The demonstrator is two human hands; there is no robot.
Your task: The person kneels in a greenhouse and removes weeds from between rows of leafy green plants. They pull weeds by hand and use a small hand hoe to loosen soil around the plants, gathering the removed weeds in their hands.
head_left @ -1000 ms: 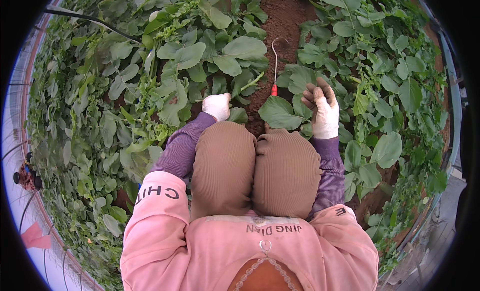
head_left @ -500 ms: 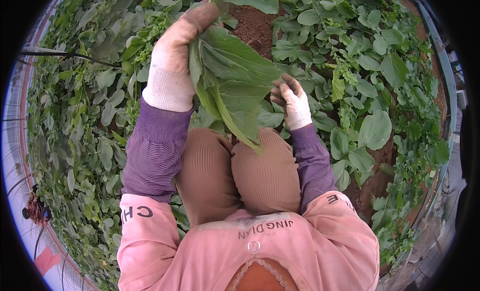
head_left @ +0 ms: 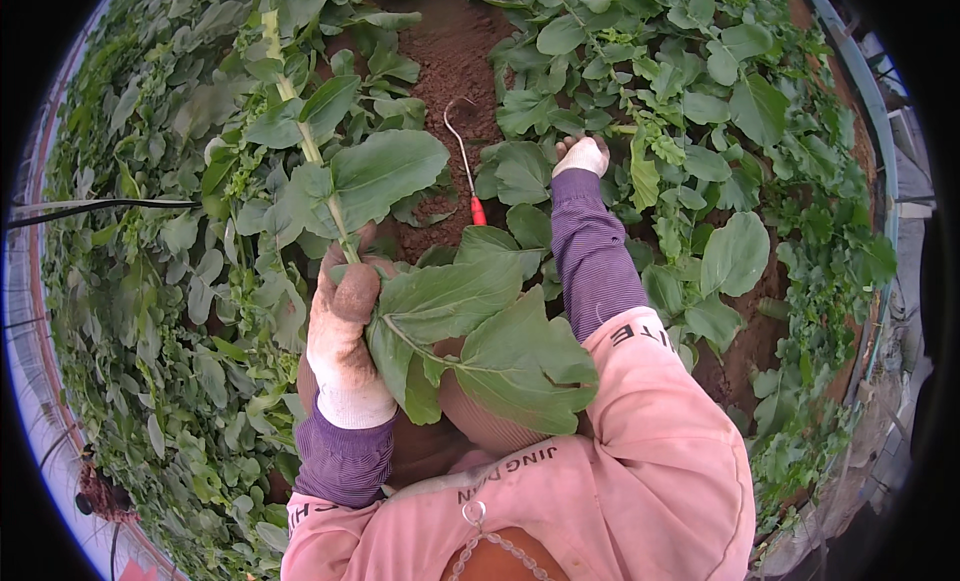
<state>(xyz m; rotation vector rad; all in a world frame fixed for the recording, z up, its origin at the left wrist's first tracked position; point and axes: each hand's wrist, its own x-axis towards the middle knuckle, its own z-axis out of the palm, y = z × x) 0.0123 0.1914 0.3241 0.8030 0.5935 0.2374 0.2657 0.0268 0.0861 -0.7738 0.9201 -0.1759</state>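
Note:
My left hand (head_left: 345, 331), in a soiled white glove, grips a long green stalk (head_left: 310, 151) with broad leaves (head_left: 470, 331) that hang over my knees. The stalk runs up and away to the upper left. My right hand (head_left: 580, 156), also gloved, reaches forward into the low leafy plants (head_left: 660, 171) at the edge of the bare soil; its fingers are buried in the leaves. A hooked wire tool with a red handle (head_left: 468, 171) lies on the soil between my hands.
Dense green leafy plants (head_left: 150, 281) fill the bed on both sides. A strip of brown soil (head_left: 450, 61) runs up the middle. A black hose (head_left: 90, 211) crosses at left. A pale border edge (head_left: 880, 141) runs along the right.
My left hand has dropped from high in front of the camera to my knees, still holding the leafy stalk. My right hand has stretched further forward into the plants.

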